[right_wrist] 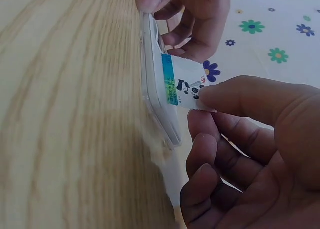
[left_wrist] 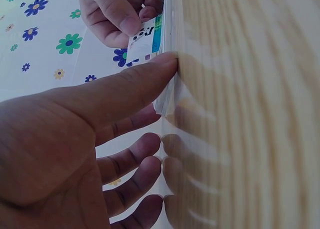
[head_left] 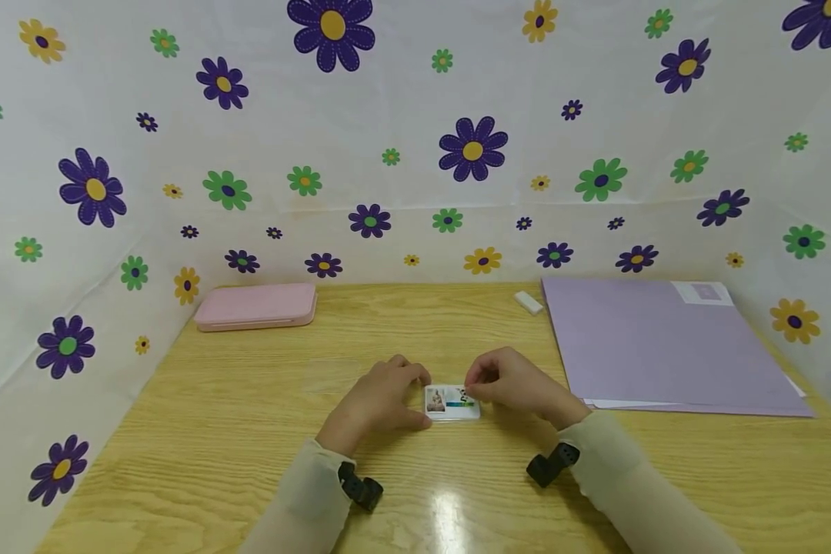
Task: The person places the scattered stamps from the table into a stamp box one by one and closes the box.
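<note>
A small flat white case (head_left: 438, 400), with a picture at its left end, lies on the wooden table. My left hand (head_left: 384, 396) holds its left end, the thumb on the near edge and the forefinger at the far corner. From the case's face rises a panda-printed flap (right_wrist: 187, 84) with a blue-green band along its base. My right hand (head_left: 515, 385) pinches the free edge of this flap between thumb and forefinger. In the right wrist view the flap stands off the case and its band still meets the face. The case's underside is hidden.
At the back left lies a pink case (head_left: 256, 305). A purple folder (head_left: 651, 346) with white paper under it covers the right side, and a small white block (head_left: 528, 302) sits beside it. A faint clear sheet (head_left: 325, 375) lies left of centre. Flowered cloth (head_left: 402, 115) encloses the table.
</note>
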`<state>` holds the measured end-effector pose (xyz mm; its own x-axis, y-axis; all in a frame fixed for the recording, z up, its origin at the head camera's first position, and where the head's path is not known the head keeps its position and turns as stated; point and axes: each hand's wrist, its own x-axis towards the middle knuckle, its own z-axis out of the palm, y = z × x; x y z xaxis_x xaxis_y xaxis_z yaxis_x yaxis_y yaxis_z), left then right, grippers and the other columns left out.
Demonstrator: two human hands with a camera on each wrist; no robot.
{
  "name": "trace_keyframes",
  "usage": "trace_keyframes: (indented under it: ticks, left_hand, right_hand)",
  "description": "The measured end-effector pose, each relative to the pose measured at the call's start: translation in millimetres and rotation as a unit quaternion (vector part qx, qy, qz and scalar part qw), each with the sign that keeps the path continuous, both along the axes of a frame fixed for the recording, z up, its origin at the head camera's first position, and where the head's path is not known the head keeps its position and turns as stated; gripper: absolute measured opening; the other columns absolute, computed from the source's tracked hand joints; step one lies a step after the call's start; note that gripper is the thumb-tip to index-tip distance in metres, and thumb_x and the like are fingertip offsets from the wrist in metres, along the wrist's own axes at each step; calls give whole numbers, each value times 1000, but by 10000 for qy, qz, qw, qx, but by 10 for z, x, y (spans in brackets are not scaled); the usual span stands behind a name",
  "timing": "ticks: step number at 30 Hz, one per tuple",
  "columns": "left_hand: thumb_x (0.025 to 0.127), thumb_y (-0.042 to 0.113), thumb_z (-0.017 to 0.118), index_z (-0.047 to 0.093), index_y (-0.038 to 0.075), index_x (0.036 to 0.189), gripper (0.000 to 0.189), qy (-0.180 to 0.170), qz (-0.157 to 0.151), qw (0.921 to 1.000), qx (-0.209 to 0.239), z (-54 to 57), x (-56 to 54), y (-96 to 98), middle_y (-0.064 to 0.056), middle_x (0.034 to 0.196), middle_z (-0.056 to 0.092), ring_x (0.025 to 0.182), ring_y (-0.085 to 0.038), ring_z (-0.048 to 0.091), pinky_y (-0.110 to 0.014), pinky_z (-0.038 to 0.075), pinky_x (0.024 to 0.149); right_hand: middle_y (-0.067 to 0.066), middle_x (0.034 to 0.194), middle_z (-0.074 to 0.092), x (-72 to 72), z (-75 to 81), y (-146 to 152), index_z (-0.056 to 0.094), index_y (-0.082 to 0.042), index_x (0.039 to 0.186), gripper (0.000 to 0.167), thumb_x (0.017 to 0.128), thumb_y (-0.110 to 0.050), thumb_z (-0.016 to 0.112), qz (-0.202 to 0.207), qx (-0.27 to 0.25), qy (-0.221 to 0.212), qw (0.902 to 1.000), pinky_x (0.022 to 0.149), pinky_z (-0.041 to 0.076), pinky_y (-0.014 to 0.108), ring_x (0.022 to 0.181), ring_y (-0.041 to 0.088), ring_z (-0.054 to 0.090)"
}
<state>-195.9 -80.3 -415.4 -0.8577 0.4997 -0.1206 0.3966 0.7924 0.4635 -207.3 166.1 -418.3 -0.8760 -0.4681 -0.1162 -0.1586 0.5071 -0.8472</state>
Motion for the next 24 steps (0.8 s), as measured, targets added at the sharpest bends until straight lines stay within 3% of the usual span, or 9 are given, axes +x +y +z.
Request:
trace_keyframes:
  ticks: [7,24]
  left_hand:
    - [78,33,85,64,18,121,51,-42,25,10000,47,42,8,-3,-5,123,54,106,-27,50,-45,44,93]
    - [77,33,86,63,18,120,50,-28,-11,10000,74,22,3,6,-6,121,54,106,-28,50,-46,44,91]
  right_hand:
    - [3,80,63,-14,-33,-8,70,-8,87,4,91,-10,70,-16,13,-15,10000,57,40,28,68,17,50]
    - [3,77,61,-10,-73,-15,69,-5,88,4,88,-5,73,-19,311,242,9992,62,43,29,69,17,51]
